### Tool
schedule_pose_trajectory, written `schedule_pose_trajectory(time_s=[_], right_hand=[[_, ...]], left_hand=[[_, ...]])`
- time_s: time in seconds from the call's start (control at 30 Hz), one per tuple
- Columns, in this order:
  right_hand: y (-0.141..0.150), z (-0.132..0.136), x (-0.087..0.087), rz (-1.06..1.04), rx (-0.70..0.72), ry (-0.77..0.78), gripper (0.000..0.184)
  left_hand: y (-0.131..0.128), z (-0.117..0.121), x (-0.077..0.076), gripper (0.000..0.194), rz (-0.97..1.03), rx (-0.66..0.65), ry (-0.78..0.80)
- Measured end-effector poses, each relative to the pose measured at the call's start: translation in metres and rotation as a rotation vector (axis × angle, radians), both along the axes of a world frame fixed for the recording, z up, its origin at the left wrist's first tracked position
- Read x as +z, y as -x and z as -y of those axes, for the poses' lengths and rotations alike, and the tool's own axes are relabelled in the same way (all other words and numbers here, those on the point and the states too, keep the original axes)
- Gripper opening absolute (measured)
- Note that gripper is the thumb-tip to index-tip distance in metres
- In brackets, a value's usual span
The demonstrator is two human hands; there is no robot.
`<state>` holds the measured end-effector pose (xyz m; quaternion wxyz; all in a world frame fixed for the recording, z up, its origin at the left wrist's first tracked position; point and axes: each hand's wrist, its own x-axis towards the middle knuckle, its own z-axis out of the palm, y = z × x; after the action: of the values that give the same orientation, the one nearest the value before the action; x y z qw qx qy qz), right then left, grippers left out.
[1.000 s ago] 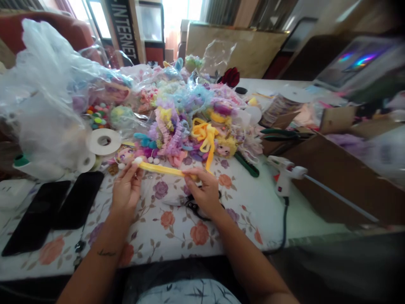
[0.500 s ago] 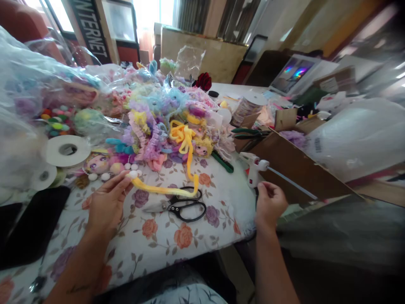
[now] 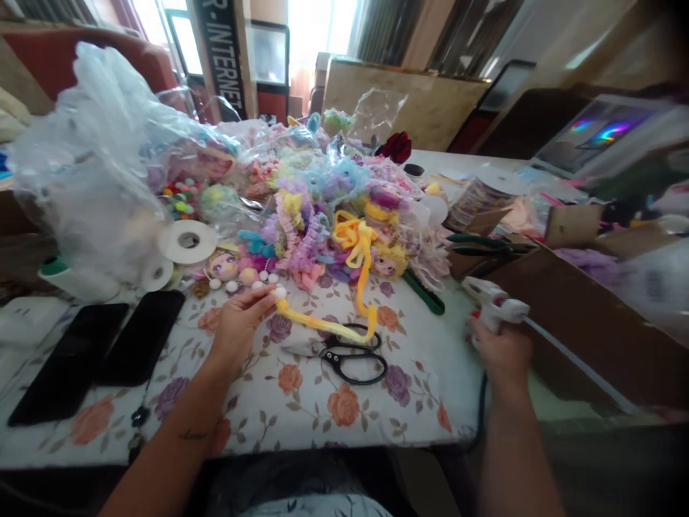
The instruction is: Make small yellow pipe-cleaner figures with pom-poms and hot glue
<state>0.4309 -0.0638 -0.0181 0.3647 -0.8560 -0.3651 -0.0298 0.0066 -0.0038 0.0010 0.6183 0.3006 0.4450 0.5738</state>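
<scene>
Left forearm (image 3: pixel 177 424) comes up from the bottom edge, angled inward over the floral tablecloth (image 3: pixel 258 431); dark mark near wrist. Right forearm (image 3: pixel 517 445) nearly upright, slightly blurred, off the cloth's right side. Two black phones (image 3: pixel 69 362) lie left of the left forearm. Open-handled scissors (image 3: pixel 356 370) flat on the cloth between the hands, blades pointing left. Right hand (image 3: pixel 503 352): fingers curled closed round the handle of the white glue gun (image 3: pixel 494 307), back of hand toward camera; whether gun is lifted, cannot tell. Glue stick (image 3: pixel 581 365) juts from its rear, toward lower right, in front of the cardboard box (image 3: pixel 592 316). Left hand (image 3: pixel 242 327): palm inward, thumb and fingers pinched together on a small white ball (image 3: pixel 279 293) at the end of the yellow ribbon (image 3: pixel 312 321). Ribbon runs right, passes over the scissors' upper handle, bends up to its looped bunch on the craft pile (image 3: pixel 301 215). Clear plastic bag (image 3: pixel 102 172) at pile's left; dark red rose (image 3: pixel 397 147) behind.
</scene>
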Motion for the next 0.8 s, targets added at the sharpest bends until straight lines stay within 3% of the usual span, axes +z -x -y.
schedule_pose_trajectory(time_s=[0.07,0.13,0.17,0.27,0.4,0.53,0.8], right_hand=[[0.033,0.006,0.008,-0.121,0.034,-0.09,0.03],[0.075,0.014,0.017,-0.5,0.184,-0.31,0.028],[0.098,0.018,0.021,-0.651,0.29,-0.32,0.027],[0.162,0.028,0.028,-0.935,0.523,-0.219,0.028],[0.221,0.033,0.028,-1.072,0.694,-0.058,0.029],[0.245,0.032,0.025,-1.068,0.768,0.016,0.032],[0.251,0.033,0.018,-0.918,0.717,0.087,0.039]], left_hand=[[-0.001,0.0,0.001,0.032,0.006,0.0,-0.006],[-0.001,0.001,0.0,0.031,0.007,0.011,-0.011],[-0.001,0.001,-0.001,0.031,0.003,0.015,-0.013],[-0.001,0.001,-0.004,0.031,-0.031,0.012,-0.029],[0.001,0.0,-0.006,0.032,-0.123,-0.001,-0.069],[0.002,0.001,-0.004,0.033,-0.218,0.028,-0.099],[0.003,0.004,-0.003,0.032,-0.425,0.002,-0.201]])
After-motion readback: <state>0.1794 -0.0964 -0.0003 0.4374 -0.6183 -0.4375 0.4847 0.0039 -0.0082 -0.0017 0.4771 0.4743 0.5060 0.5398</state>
